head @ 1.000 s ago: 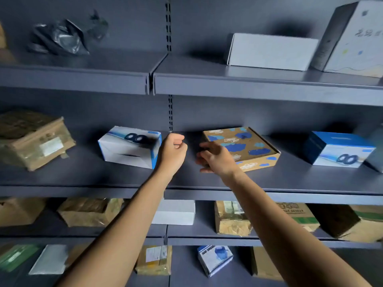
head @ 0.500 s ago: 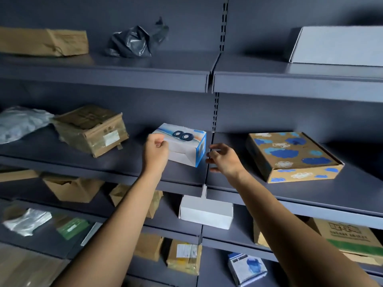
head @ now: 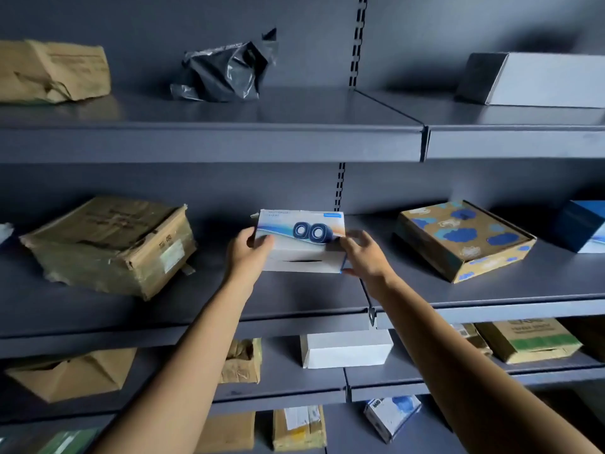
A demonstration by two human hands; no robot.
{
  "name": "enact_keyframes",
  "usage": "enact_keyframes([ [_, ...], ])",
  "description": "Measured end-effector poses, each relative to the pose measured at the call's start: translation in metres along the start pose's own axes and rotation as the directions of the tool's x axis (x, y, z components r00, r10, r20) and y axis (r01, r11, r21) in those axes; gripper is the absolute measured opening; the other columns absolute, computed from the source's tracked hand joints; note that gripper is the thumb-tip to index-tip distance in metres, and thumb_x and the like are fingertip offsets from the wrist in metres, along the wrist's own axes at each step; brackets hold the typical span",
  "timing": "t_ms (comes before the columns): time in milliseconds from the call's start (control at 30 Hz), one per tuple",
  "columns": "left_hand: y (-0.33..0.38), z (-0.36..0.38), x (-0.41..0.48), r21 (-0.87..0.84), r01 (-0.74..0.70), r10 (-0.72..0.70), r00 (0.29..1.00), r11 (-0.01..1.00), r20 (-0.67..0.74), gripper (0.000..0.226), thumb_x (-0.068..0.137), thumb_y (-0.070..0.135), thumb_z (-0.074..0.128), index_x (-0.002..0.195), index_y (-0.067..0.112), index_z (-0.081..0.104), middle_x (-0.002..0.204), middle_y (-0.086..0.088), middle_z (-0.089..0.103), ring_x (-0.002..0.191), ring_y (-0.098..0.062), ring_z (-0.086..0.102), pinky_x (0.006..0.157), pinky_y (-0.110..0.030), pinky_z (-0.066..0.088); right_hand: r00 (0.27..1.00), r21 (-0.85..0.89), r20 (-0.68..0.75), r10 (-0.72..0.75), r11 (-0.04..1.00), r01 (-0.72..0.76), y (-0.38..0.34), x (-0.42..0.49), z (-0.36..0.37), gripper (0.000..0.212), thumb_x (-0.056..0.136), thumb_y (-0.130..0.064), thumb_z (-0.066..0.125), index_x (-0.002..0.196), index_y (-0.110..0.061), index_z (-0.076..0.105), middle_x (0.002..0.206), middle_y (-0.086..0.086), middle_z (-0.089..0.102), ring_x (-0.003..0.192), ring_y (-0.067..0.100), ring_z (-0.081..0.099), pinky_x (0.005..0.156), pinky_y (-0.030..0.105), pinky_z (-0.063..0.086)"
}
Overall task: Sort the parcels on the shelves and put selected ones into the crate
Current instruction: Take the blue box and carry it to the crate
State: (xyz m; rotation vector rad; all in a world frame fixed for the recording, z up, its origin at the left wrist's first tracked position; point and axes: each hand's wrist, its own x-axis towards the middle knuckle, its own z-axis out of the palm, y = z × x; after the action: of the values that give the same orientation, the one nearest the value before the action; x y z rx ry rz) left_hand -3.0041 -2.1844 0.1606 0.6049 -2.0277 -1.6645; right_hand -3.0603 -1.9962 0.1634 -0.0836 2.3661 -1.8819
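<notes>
White speaker box | left hand fingers grip left end | right hand fingers clasp right end

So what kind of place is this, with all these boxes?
Probably a parcel storeroom or sorting room. Long grey metal shelves hold a taped brown cardboard parcel and a black plastic mailing bag, and the left hand and right hand grip a speaker box.

Parcel storeroom / warehouse.
Grey metal shelves on slotted uprights, loaded with taped cardboard boxes and a black mailer bag.
</notes>
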Motion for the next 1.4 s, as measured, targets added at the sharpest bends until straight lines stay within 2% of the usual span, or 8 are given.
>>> enact_keyframes([
  [167,-0.006,-0.006,-0.005,-0.087,-0.057,0.059,0.998,0.995,0.017,0.034,0.081,-0.002,0.06,0.105,0.02,0.052,0.103,0.0,0.062,0.089,-0.013,0.058,0.069,-0.015,0.044,0.997,0.182,0.055,-0.047,0.983,0.036,0.001,-0.013,0.002,0.017,0.097,-0.026,0.053,0.107,-0.025,0.04,0.078,-0.003,0.067,0.074,0.013,0.065,0.076,0.034,0.042],
  [367,-0.009,-0.014,-0.008,-0.148,-0.074,0.081,0.996,0.986,0.043,0.038,0.083,-0.001,0.058,0.11,0.024,0.052,0.113,0.0,0.063,0.1,-0.016,0.06,0.081,-0.02,0.043,0.996,0.18,0.057,-0.075,0.982,0.064,0.005,-0.022,-0.001,0.028,0.095,-0.033,0.059,0.114,-0.024,0.041,0.093,-0.001,0.065,0.085,0.017,0.059,0.08,0.037,0.039],
  [633,-0.006,-0.007,-0.011,0.043,-0.22,0.222,0.975,0.974,-0.031,0.04,0.075,0.0,0.064,0.109,0.019,0.057,0.117,-0.006,0.061,0.111,-0.025,0.054,0.099,-0.043,0.045,0.996,0.313,0.076,-0.052,0.949,0.025,-0.008,-0.024,-0.011,0.083,0.074,-0.048,0.073,0.143,-0.024,0.034,0.12,0.0,0.063,0.112,0.017,0.062,0.083,0.038,0.054],
  [767,0.002,0.004,-0.027,0.274,-0.406,0.441,0.894,0.872,-0.079,0.038,0.074,0.003,0.069,0.11,0.004,0.059,0.11,-0.016,0.057,0.104,-0.037,0.052,0.095,-0.049,0.043,0.987,0.309,0.077,-0.144,0.944,0.114,-0.015,-0.03,-0.005,0.032,0.086,-0.038,0.071,0.111,-0.025,0.057,0.105,-0.001,0.067,0.102,0.014,0.063,0.093,0.04,0.05],
  [867,0.016,0.019,-0.046,0.138,-0.403,0.398,0.915,0.905,0.06,0.042,0.08,0.03,0.063,0.118,0.014,0.056,0.109,-0.007,0.055,0.1,-0.028,0.059,0.088,-0.046,0.051,0.959,0.255,0.091,-0.268,0.937,0.238,-0.02,-0.035,0.0,0.034,0.078,-0.037,0.078,0.105,-0.024,0.061,0.093,-0.004,0.068,0.085,0.009,0.061,0.081,0.03,0.05],
  [1000,0.02,0.024,-0.05,0.067,-0.336,0.329,0.939,0.94,0.099,0.064,0.069,0.056,0.058,0.125,0.025,0.048,0.121,-0.001,0.058,0.114,-0.021,0.056,0.091,-0.043,0.053,0.935,0.187,0.071,-0.346,0.926,0.328,-0.022,-0.041,0.001,0.046,0.086,-0.016,0.074,0.125,-0.02,0.051,0.113,-0.003,0.062,0.098,-0.001,0.062,0.079,0.012,0.049],
  [1200,0.014,0.02,-0.05,0.012,-0.228,0.223,0.962,0.974,0.155,0.074,0.066,0.042,0.071,0.134,0.027,0.045,0.13,-0.001,0.052,0.12,-0.012,0.053,0.096,-0.039,0.052,0.933,0.187,0.054,-0.355,0.922,0.34,-0.024,-0.044,-0.004,0.035,0.091,-0.003,0.063,0.122,-0.018,0.055,0.109,0.007,0.067,0.099,0.02,0.066,0.092,0.038,0.055],
  [1400,0.023,0.018,-0.054,0.103,-0.286,0.275,0.956,0.953,0.105,0.053,0.071,0.014,0.066,0.123,0.021,0.056,0.117,-0.006,0.049,0.114,-0.021,0.052,0.094,-0.039,0.052,0.904,0.133,0.031,-0.427,0.898,0.419,-0.023,-0.051,-0.006,0.034,0.097,-0.005,0.054,0.118,-0.032,0.057,0.109,-0.001,0.066,0.104,0.022,0.063,0.091,0.037,0.054],
])
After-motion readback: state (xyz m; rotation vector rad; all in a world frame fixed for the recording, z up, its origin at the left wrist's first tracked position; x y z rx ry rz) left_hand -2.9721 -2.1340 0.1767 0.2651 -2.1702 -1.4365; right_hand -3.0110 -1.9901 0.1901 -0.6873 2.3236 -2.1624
